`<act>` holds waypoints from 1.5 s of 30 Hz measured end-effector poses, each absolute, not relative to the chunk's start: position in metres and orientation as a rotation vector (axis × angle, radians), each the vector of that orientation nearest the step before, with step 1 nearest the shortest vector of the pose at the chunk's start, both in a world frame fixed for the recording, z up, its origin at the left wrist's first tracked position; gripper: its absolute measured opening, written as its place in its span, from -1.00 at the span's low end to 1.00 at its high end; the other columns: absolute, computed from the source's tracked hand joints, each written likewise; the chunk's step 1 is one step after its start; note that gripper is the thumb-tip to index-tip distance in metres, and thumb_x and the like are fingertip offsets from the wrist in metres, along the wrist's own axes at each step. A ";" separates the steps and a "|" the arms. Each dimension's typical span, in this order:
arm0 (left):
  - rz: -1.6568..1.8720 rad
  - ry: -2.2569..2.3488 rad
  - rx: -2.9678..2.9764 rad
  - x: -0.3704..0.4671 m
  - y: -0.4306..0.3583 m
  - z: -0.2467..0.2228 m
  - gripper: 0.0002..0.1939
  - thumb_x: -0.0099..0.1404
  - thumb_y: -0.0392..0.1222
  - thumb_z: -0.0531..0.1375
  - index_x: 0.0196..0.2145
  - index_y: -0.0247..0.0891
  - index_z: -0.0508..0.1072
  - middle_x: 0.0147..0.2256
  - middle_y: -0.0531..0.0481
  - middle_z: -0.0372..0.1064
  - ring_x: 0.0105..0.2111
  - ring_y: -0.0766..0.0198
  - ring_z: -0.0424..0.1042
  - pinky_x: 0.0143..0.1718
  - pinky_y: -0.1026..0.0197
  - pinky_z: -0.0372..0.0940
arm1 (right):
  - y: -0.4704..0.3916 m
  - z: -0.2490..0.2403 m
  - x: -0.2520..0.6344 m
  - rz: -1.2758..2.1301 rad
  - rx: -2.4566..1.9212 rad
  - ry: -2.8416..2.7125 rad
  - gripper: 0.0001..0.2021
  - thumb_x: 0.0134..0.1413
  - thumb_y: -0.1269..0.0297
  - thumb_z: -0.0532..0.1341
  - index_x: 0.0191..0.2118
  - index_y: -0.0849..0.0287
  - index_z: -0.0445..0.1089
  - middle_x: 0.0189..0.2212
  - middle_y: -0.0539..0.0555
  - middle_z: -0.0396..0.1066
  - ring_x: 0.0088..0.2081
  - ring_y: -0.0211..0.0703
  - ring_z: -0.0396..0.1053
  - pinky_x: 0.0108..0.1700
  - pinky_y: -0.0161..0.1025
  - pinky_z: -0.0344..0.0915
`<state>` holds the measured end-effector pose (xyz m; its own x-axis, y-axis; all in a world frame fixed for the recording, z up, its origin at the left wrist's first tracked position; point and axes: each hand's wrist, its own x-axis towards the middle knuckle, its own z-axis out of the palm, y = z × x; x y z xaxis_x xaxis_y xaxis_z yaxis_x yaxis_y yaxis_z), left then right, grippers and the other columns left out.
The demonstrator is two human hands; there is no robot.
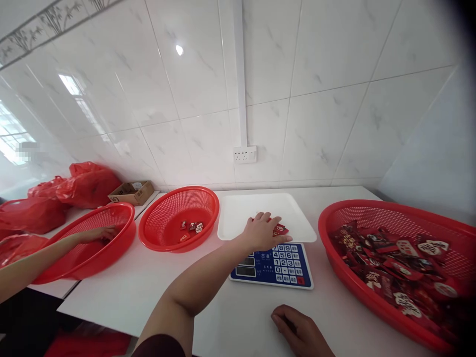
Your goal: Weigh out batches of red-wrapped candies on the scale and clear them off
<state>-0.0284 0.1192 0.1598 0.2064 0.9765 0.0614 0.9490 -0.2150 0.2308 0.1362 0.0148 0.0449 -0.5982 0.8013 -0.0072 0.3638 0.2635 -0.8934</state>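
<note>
The left arm stretches straight out across the white table [238, 317], forearm nearly level, and the left hand [265, 232] lies palm down on the white tray [238, 213] of the scale [277, 265]. Its fingers are curled over a few red sweets [280, 229], which sit on the tray's near edge just above the blue keypad; whether the fingers actually pinch them I cannot tell. The right hand [299, 332] rests on the table close to the body, fingers loosely bent in, holding nothing.

To the right stands a big red basket [372, 210] heaped with wrapped sweets. Left of the tray sits a smaller red basket [163, 218] with a few sweets at its bottom. Further left, another person's hand [99, 234] reaches into a third red basket [122, 238] on the next table, with red bags [87, 186] and a cardboard box [131, 192] behind it.
</note>
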 end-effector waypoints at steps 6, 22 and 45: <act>0.300 1.982 2.259 -0.024 0.129 0.154 -0.58 0.26 0.16 0.00 -0.07 -0.14 0.30 -0.08 -0.12 0.23 -0.03 -0.02 0.19 -0.07 -0.09 0.17 | 0.016 0.043 0.137 1.304 -1.046 -2.096 -0.65 0.11 0.01 0.00 -0.47 0.12 0.33 -0.52 -0.02 0.37 -0.45 -0.21 0.29 -0.39 -0.36 0.22; 0.754 2.091 1.898 -0.068 0.140 0.165 -0.83 0.19 -0.20 0.12 -0.23 -0.21 0.25 -0.17 -0.03 0.25 -0.27 0.28 0.35 -0.32 0.30 0.29 | 0.016 0.040 0.138 1.327 -1.035 -2.107 -0.66 0.12 0.01 0.00 -0.45 0.11 0.33 -0.50 -0.02 0.38 -0.43 -0.20 0.31 -0.36 -0.35 0.22; 0.180 1.899 2.024 -0.075 0.114 0.180 -0.57 -0.04 -0.03 0.26 -0.20 -0.18 0.33 -0.16 -0.03 0.30 -0.22 0.13 0.37 -0.29 0.22 0.30 | 0.018 0.049 0.138 1.305 -1.012 -2.189 -0.68 0.12 0.02 0.00 -0.45 0.10 0.33 -0.47 0.00 0.44 -0.40 -0.19 0.38 -0.33 -0.36 0.29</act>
